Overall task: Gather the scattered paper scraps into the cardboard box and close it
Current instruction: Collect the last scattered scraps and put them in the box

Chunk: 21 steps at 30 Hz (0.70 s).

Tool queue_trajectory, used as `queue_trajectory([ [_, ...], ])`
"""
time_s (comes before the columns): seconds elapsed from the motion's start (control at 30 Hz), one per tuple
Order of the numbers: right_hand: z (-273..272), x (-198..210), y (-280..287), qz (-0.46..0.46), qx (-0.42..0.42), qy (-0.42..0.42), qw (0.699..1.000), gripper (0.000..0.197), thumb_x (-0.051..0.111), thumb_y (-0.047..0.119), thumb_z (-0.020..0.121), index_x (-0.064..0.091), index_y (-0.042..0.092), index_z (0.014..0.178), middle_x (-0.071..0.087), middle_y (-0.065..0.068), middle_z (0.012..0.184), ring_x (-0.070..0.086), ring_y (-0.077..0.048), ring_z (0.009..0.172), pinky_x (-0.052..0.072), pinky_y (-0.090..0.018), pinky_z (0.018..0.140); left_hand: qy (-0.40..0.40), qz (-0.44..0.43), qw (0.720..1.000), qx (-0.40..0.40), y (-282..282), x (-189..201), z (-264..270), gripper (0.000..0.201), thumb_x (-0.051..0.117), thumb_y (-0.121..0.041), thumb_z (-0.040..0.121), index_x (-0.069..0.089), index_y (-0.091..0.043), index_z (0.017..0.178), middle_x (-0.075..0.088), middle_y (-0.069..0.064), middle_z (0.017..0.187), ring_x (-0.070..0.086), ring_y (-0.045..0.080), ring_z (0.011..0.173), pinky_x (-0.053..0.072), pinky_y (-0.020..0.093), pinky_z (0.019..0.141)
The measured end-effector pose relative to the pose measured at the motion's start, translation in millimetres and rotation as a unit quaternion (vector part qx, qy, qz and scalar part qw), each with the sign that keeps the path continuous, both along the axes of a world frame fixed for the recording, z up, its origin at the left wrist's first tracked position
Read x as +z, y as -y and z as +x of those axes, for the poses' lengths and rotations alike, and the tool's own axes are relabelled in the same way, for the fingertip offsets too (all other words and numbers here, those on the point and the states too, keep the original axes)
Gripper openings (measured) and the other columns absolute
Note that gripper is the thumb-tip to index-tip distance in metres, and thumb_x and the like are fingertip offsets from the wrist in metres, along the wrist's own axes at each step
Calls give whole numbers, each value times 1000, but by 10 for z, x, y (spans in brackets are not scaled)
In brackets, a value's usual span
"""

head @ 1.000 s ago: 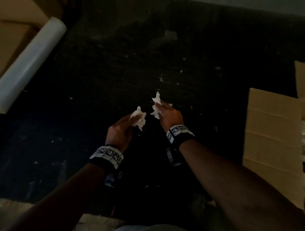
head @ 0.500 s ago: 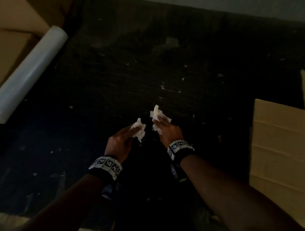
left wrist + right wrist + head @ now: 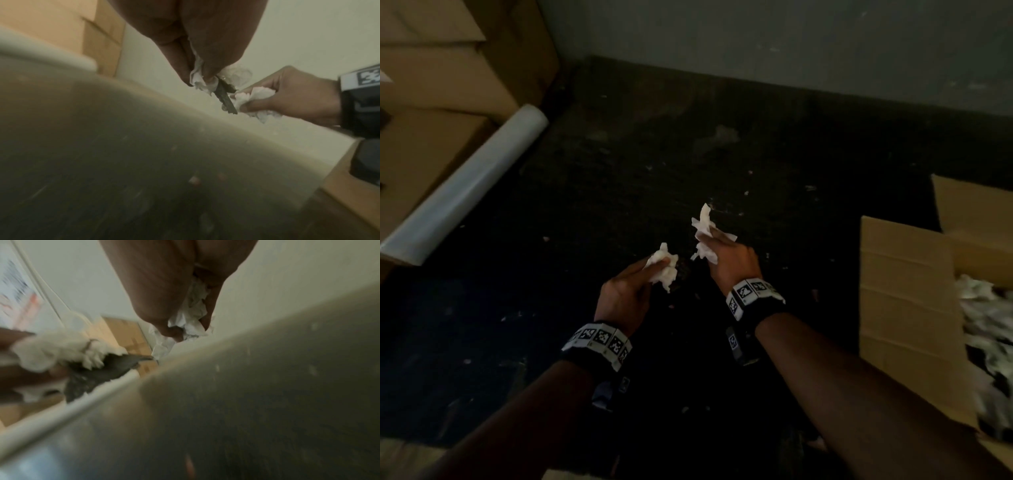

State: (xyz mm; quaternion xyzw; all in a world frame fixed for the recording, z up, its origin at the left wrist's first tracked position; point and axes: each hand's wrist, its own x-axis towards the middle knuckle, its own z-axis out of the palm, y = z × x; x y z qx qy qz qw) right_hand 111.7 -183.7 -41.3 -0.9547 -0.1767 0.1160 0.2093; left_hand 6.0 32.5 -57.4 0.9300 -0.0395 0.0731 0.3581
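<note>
My left hand point(image 3: 633, 287) pinches a crumpled wad of white paper scraps point(image 3: 663, 269) above the dark floor. In the left wrist view that wad point(image 3: 200, 79) shows a dark strip hanging from it. My right hand point(image 3: 726, 257) grips another bunch of white scraps point(image 3: 703, 228), seen bunched between its fingers in the right wrist view point(image 3: 192, 313). The two hands are close together, about a hand's width apart. The open cardboard box point(image 3: 907, 308) stands at the right, its flaps spread, with several pale scraps point(image 3: 986, 329) inside.
A white roll point(image 3: 469, 185) leans on stacked cardboard boxes point(image 3: 431, 102) at the left. A pale wall point(image 3: 756, 41) bounds the far side of the dark floor point(image 3: 619, 171). Tiny light flecks dot the floor.
The head view has lifted and turned right, bringing the wall and the box's inside into sight. Both hands keep their scraps and have risen slightly together.
</note>
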Motion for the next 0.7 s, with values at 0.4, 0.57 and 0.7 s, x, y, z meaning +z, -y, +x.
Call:
queue_trajectory([
  [0.4, -498, 1362, 933, 76, -69, 201, 974, 56, 65, 3, 89, 58, 29, 137, 49, 2, 150, 66, -28, 112, 56, -43, 92, 159, -34, 986, -25, 814, 1107, 100, 55, 61, 3, 92, 64, -31, 134, 59, 0, 141, 57, 6, 124, 46, 16, 103],
  [0.57, -741, 1721, 1601, 70, -110, 252, 959, 58, 68, 3, 87, 58, 31, 137, 50, 2, 148, 69, -30, 104, 58, -46, 85, 191, -46, 978, -70, 1480, 1488, 173, 54, 60, 0, 93, 61, -32, 137, 58, -1, 142, 56, 8, 127, 49, 24, 104],
  [0.7, -948, 1914, 2328, 72, -145, 272, 949, 60, 69, 4, 85, 58, 32, 137, 52, 3, 147, 68, -29, 107, 58, -46, 87, 202, -57, 971, -118, 2309, 1682, 207, 52, 60, -2, 94, 61, -31, 137, 58, 0, 142, 58, 10, 127, 51, 27, 104],
])
